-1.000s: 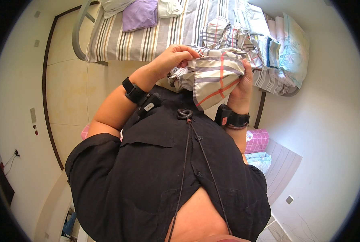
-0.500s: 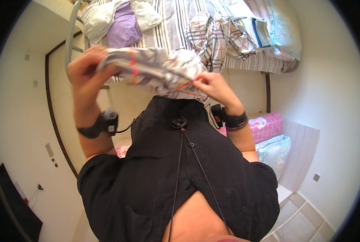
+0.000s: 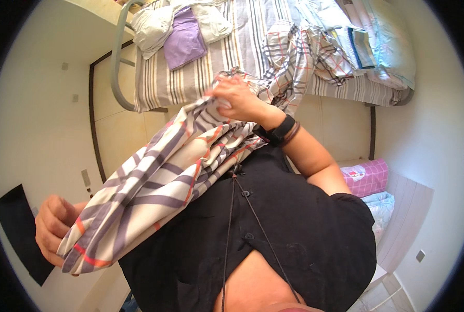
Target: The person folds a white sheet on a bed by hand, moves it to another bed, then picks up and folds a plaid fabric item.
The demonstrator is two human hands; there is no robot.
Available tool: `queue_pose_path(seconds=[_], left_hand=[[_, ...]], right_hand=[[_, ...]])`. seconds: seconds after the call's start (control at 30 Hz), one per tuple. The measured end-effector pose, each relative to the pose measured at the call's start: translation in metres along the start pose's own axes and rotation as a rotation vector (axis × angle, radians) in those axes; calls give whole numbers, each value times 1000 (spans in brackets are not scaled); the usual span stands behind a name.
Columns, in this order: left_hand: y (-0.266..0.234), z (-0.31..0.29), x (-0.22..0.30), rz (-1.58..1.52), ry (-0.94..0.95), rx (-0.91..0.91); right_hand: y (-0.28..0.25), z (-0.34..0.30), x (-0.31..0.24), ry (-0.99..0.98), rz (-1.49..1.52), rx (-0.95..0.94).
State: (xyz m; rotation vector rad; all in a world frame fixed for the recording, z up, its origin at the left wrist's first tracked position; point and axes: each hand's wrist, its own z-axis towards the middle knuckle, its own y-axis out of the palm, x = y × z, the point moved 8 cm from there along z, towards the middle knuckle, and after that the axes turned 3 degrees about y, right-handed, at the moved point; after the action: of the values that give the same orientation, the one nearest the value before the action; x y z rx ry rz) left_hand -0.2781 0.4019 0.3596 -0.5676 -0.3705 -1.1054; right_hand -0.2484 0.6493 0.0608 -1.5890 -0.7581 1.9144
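A plaid cloth (image 3: pixel 159 177), cream with grey-purple and red bands, stretches diagonally across my front, from the lower left up toward the bed. My left hand (image 3: pixel 54 229) is far out at the lower left, its fingers curled round the cloth's end; part of the hand is behind the fabric. My right hand (image 3: pixel 238 100) is closed on the cloth's upper part near the bed's edge, slightly blurred. Beyond that hand, more plaid fabric (image 3: pixel 289 67) lies bunched on the bed and hangs over its edge. Whether it is one piece with the held cloth, I cannot tell.
The bed with a striped sheet (image 3: pixel 159 86) has a grey metal rail (image 3: pixel 118 62) at its left. On it lie a purple folded cloth (image 3: pixel 185 39), white pillows (image 3: pixel 151 31) and light-blue bedding (image 3: pixel 393 47). Below, at right, is a pink checked bundle (image 3: pixel 367 177).
My left hand has swung down and out to the lower left, drawing the plaid cloth out long. My right hand has shifted left along it. The view has shifted slightly.
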Motion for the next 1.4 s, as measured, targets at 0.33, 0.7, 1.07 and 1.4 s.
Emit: queue_pose_path(seconds=[0.33, 0.7, 1.07, 1.4], left_hand=[[-3, -3, 125, 119, 227, 600], [54, 12, 197, 445, 177, 923], [88, -4, 220, 638, 58, 1047], [63, -85, 220, 791, -256, 1234]], right_hand=[[45, -5, 42, 92, 559, -26], [91, -90, 48, 618, 834, -1004], [194, -50, 122, 306, -12, -623], [-149, -135, 264, 671, 532, 655]])
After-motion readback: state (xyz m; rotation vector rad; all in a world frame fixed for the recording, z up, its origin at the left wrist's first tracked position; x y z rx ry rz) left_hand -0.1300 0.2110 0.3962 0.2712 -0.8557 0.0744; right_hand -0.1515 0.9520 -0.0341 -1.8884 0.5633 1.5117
